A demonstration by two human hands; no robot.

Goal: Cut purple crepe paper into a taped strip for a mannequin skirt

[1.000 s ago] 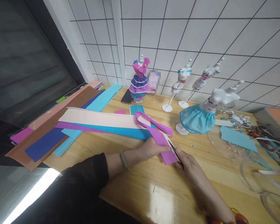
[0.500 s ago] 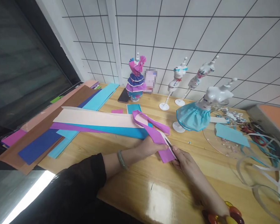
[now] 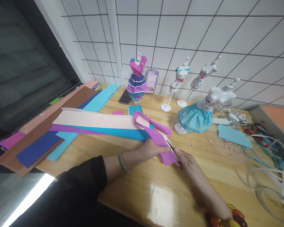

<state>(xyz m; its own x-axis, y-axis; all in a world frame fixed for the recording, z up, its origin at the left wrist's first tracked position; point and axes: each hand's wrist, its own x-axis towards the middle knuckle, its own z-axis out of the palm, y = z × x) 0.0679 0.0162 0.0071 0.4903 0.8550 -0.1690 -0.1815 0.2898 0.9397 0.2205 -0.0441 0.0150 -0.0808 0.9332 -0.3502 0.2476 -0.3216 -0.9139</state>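
Purple strip [image 3: 169,158] is held to the near right of cream sheet [image 3: 99,120], pinched by left hand's [image 3: 150,149] fingers; dark tool [image 3: 170,145] is gripped by right hand [image 3: 186,160]. Strip should be kept taut.

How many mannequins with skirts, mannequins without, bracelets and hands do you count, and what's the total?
Skirted mannequins: 2
Skirtless mannequins: 2
Bracelets: 2
Hands, left hand and right hand: 2
Total: 8
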